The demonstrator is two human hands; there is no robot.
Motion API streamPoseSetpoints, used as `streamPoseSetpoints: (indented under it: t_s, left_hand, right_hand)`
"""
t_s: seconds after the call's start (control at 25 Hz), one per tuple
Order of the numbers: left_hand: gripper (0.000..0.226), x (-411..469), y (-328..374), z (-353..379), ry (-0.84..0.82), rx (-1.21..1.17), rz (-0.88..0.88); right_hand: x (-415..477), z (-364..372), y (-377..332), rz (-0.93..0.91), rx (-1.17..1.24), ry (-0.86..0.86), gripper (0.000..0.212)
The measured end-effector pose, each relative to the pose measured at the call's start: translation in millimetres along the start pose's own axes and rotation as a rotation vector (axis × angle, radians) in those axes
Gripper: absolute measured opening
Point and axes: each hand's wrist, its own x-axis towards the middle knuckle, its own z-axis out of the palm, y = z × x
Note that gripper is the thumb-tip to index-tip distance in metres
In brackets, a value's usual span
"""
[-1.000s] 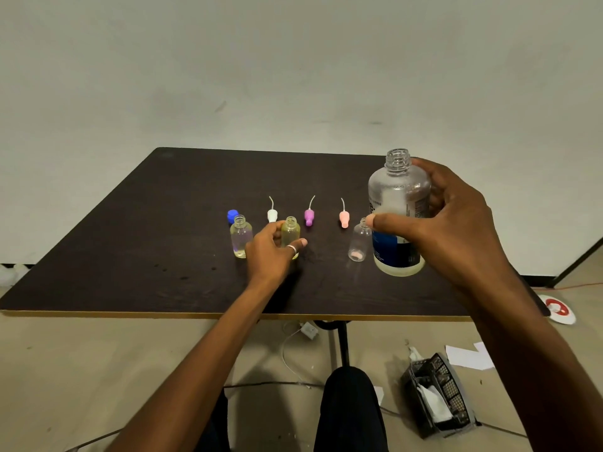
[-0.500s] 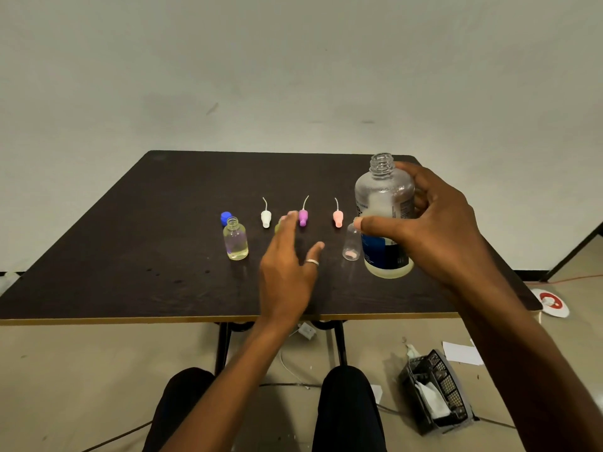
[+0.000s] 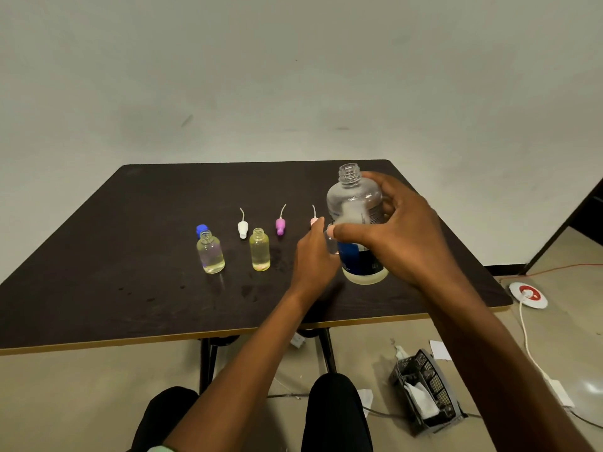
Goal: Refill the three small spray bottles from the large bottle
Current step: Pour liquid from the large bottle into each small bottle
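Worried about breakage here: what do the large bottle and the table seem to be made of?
Large bottle: clear, glossy, probably plastic; see-through with moulded neck threads. Table: dark matte board, likely laminated wood, judging by its pale edge strip.

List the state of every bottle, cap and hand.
Large bottle: uncapped, upright, gripped by right hand.
Left small bottle: open, nearly full.
Middle small bottle: open, nearly full.
Blue cap: off.
White spray top: off.
Purple spray top: off.
Pink spray top: off.
Left hand: grip unclear.
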Motion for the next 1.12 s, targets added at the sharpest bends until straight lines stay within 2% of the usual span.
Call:
streamPoseSetpoints:
  t_s: [0.12,0.24,0.52,0.8,0.92,1.12]
  left_hand:
    - [0.015,1,0,2,-0.049,0.061,0.003]
    - [0.003,0,0,-1,-0.006,-0.003,-0.026]
    - [0.049,-38,11,-63,0.041,-0.296,-0.162]
    - [0.057,-85,15,-144,0.104,-0.189,-0.155]
    - [0.051,-103,21,-162,0.107,-0.146,-0.135]
    - [0.052,-119,20,-172,0.119,-0.206,-0.175]
  right_hand:
    - [1,2,2,0.008,0.002,-0.003,0.078]
    - [0,2,3,0.007,-0.017,-0.01,0.079]
    - [-1,9,9,-0.017,-0.125,-0.062,0.084]
    - [-20,38,-2,-0.139,-0.342,-0.162,0.088]
    - [-29,51,-10,-0.212,-0.431,-0.189,0.088]
    - [-41,62,-15,-0.338,-0.443,-0.203,0.086]
